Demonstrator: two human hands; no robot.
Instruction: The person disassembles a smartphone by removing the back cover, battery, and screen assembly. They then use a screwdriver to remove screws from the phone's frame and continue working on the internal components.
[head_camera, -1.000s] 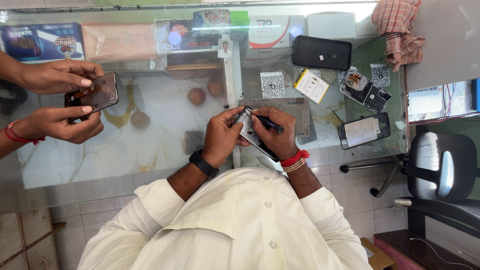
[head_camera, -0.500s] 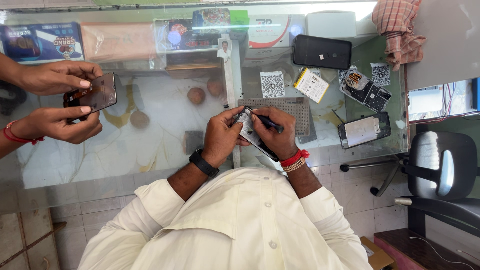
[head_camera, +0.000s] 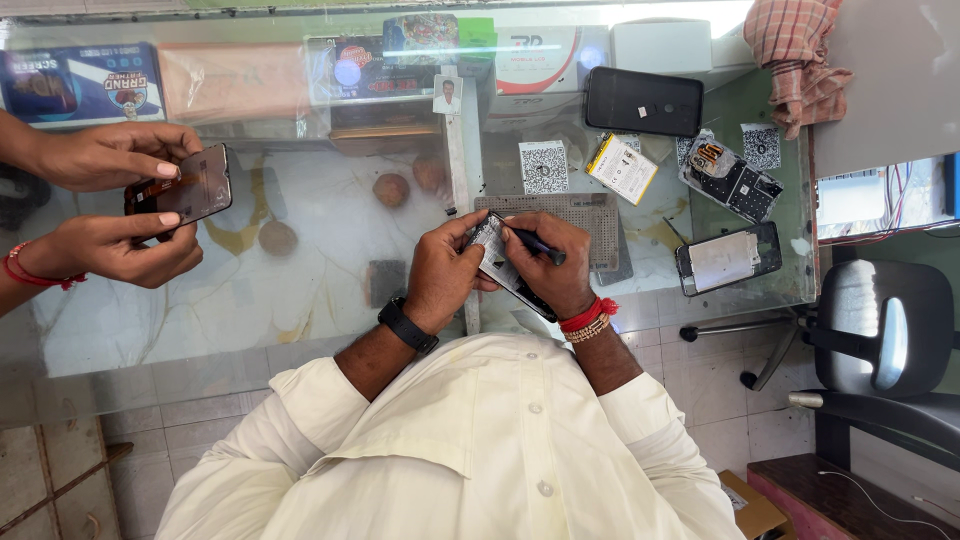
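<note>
Hands unchanged: L hand (head_camera: 440, 275) grips phone (head_camera: 508, 268), R hand (head_camera: 556, 265) clamps screwdriver (head_camera: 535, 245).

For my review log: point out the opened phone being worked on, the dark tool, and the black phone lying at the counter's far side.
opened phone (head_camera: 497, 262), head view, pale inner face
dark tool (head_camera: 538, 246), head view, mid-shaft
black phone (head_camera: 642, 101), head view, back centre

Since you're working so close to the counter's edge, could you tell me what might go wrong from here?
The opened phone is held in the air by the left hand, so it might slip and drop. The screwdriver in the right hand could skid across exposed parts. Loose pieces could roll off the glass counter.
</note>
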